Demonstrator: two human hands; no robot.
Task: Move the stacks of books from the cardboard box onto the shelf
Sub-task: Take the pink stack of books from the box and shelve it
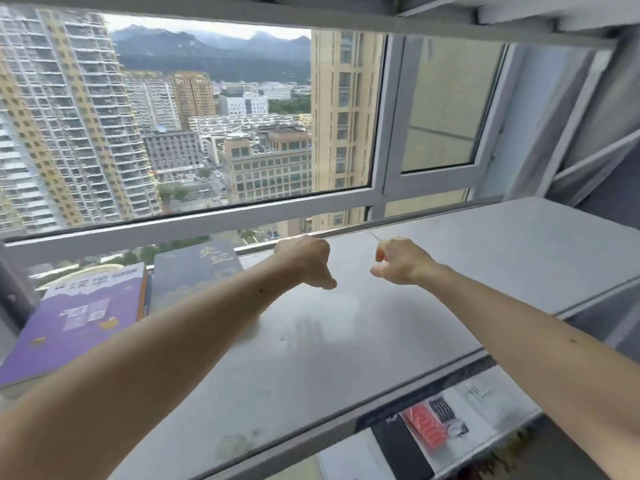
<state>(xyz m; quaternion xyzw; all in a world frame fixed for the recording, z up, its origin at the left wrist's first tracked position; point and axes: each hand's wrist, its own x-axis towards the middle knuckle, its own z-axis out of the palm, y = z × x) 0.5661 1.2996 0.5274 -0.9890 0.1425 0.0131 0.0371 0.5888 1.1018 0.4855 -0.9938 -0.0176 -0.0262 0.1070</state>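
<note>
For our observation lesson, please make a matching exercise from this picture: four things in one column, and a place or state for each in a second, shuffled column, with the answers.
Things
1. purple book
2. dark book
3. left hand
4. red-covered book

Places or states
A. on the lower level, under the shelf
B. far left end of the shelf
C. empty, above the bare middle of the shelf
D. beside the purple one, by the window

Pairs: 1-B, 2-D, 3-C, 4-A
</note>
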